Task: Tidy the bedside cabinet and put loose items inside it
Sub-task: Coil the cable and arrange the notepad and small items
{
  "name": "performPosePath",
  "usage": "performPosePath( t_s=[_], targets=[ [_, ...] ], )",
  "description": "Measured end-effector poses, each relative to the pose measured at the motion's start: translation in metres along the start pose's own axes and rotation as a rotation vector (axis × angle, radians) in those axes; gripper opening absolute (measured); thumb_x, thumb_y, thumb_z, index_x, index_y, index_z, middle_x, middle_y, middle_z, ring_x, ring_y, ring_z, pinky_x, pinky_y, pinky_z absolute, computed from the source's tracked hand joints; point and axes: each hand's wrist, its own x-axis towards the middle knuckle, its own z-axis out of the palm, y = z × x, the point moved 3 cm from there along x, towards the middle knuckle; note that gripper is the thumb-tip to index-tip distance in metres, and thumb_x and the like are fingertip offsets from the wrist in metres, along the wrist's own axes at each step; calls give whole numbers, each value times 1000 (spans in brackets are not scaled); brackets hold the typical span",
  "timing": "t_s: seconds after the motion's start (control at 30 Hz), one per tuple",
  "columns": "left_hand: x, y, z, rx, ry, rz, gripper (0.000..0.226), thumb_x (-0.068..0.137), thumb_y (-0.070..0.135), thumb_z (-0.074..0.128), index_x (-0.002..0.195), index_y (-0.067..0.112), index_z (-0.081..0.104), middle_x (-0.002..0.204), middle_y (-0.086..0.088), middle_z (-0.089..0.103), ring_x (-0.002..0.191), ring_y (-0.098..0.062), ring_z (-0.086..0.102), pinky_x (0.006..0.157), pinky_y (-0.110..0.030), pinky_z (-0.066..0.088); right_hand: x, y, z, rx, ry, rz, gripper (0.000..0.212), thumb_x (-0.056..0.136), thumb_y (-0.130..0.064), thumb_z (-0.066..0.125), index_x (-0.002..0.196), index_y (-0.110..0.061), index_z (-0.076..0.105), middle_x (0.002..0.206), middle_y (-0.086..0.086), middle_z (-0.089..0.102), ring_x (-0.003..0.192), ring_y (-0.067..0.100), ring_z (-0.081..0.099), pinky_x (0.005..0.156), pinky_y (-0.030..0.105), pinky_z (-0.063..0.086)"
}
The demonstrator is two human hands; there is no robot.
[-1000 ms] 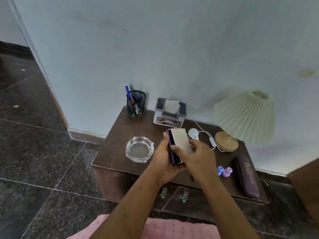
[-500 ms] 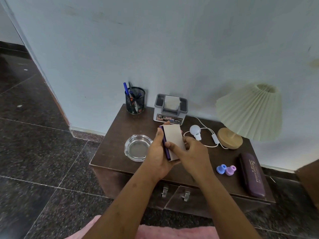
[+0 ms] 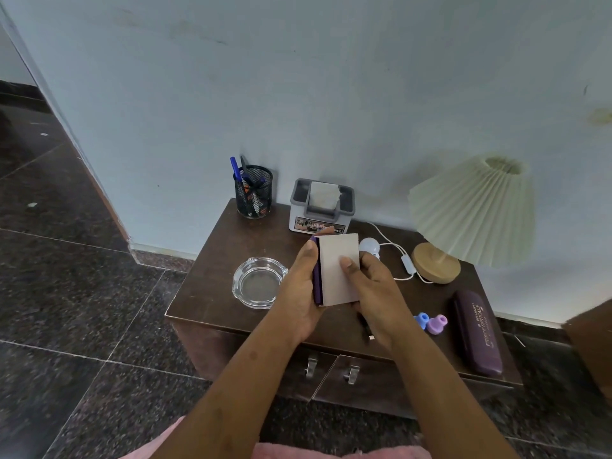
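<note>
A small book (image 3: 337,270) with a purple spine and pale cover is held upright above the dark wooden bedside cabinet (image 3: 212,276). My left hand (image 3: 299,289) grips its spine side, thumb along the edge. My right hand (image 3: 374,289) holds its right side, thumb pressed on the cover. On the cabinet top lie a glass ashtray (image 3: 259,282), a purple glasses case (image 3: 477,332), a blue and a purple small cap (image 3: 430,322), a loose white bulb (image 3: 369,246) and a dark pen (image 3: 365,327) partly hidden under my right hand. The two cabinet doors (image 3: 331,372) are shut.
At the back stand a mesh pen holder (image 3: 253,191), a grey tissue box (image 3: 322,207) and a pleated lamp (image 3: 470,213) with a white cord. A wall runs behind the cabinet. Dark stone floor lies to the left. A brown piece of furniture (image 3: 592,342) stands at the right.
The view has shifted slightly; both hands keep hold of the book and have lifted it a little farther over the cabinet top. My right thumb now rests higher on the cover.
</note>
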Motion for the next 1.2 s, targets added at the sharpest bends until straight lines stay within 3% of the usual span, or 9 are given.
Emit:
performPosePath(
  t_s=[0.27, 0.43, 0.57, 0.77, 0.83, 0.93, 1.03, 1.13, 1.2],
  targets=[
    [-2, 4, 0, 33, 7, 19, 41, 99, 40, 32, 131, 25, 52, 120, -12, 64, 100, -25, 61, 83, -45, 52, 4, 2, 3, 139, -22, 16, 22, 90, -29, 59, 109, -19, 60, 108, 7, 66, 103, 24, 61, 88, 47, 54],
    [-1, 3, -1, 41, -8, 27, 39, 99, 41, 30, 129, 31, 52, 121, -8, 64, 100, -22, 62, 76, -39, 56, 6, 4, 1, 154, 11, -10, 15, 87, -29, 62, 100, -22, 62, 97, 0, 69, 89, 14, 64, 74, 32, 58],
    [0, 3, -1, 118, 20, 34, 37, 98, 40, 34, 130, 32, 51, 121, -6, 64, 106, -23, 61, 83, -42, 55, 6, 3, 1, 197, 50, -9, 11, 87, -27, 63, 96, -22, 62, 93, -1, 68, 87, 13, 63, 72, 31, 57],
    [2, 4, -9, 413, 54, 87, 26, 93, 20, 55, 108, 41, 60, 107, 8, 68, 101, -14, 64, 75, -34, 58, 9, 6, -3, 347, 85, 59, 16, 87, -21, 64, 102, -19, 61, 102, 2, 66, 95, 16, 62, 77, 36, 58],
    [3, 8, -13, 523, 58, 145, 29, 92, 16, 55, 107, 41, 60, 105, 9, 69, 99, -13, 65, 77, -33, 58, 11, 8, -6, 242, 99, 51, 21, 87, -21, 64, 107, -21, 58, 108, 0, 64, 100, 15, 60, 80, 34, 56],
    [5, 11, -15, 802, 2, 212, 31, 91, 14, 58, 119, 27, 60, 109, -2, 68, 101, -21, 64, 86, -44, 55, 11, -1, -17, -183, 158, -230, 31, 88, -20, 64, 112, -36, 52, 107, -22, 55, 99, 1, 55, 76, 16, 49],
    [5, 8, -19, 939, -17, 208, 33, 89, 17, 61, 121, 24, 61, 104, 0, 69, 97, -19, 65, 82, -44, 56, 13, -5, -23, -327, 37, -346, 28, 93, -19, 57, 115, -37, 58, 106, -24, 58, 95, -13, 53, 71, 2, 42],
    [5, 8, -20, 984, -45, 176, 27, 88, 20, 62, 112, 32, 62, 96, 9, 67, 91, -15, 65, 73, -35, 58, 15, -2, -25, -422, -4, -326, 22, 94, -24, 54, 112, -34, 62, 102, -23, 59, 94, -8, 54, 70, 6, 42],
    [4, 9, -18, 966, -48, 184, 23, 88, 20, 63, 104, 35, 62, 95, 9, 68, 91, -14, 65, 74, -32, 57, 15, -1, -27, -340, -3, -303, 18, 94, -24, 55, 105, -37, 61, 100, -21, 61, 93, -1, 56, 72, 12, 44]
  ],
)
